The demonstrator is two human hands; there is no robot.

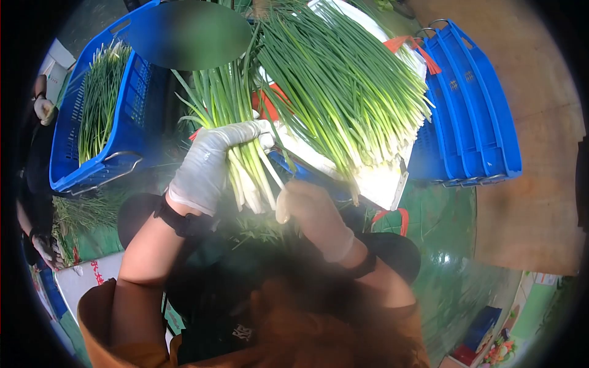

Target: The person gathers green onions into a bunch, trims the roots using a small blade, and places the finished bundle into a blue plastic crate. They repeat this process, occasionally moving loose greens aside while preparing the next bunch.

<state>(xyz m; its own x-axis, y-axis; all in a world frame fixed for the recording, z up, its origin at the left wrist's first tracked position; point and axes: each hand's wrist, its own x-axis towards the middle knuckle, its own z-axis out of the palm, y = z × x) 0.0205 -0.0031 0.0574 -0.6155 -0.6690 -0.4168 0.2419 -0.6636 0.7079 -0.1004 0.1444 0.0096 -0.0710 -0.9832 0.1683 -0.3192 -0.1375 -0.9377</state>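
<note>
My left hand [211, 161], in a white glove, is wrapped around a bunch of green onions [242, 181]. Their white root ends point down toward me, and the leaves run up and away. My right hand [316, 214], also gloved and slightly blurred, is closed at the lower end of one stalk that slants out of this bunch. Its fingertips are partly hidden. Just beyond, a large heap of green onions [343, 86] lies on a white foam tray [388, 189], roots toward the near right.
A blue crate [92, 168] with more green onions stands at left, and stacked blue crates [469, 104] at right. Leaf scraps [83, 211] litter the green floor [448, 276]. Another person's gloved hand [44, 110] shows at far left. A blurred oval covers the top.
</note>
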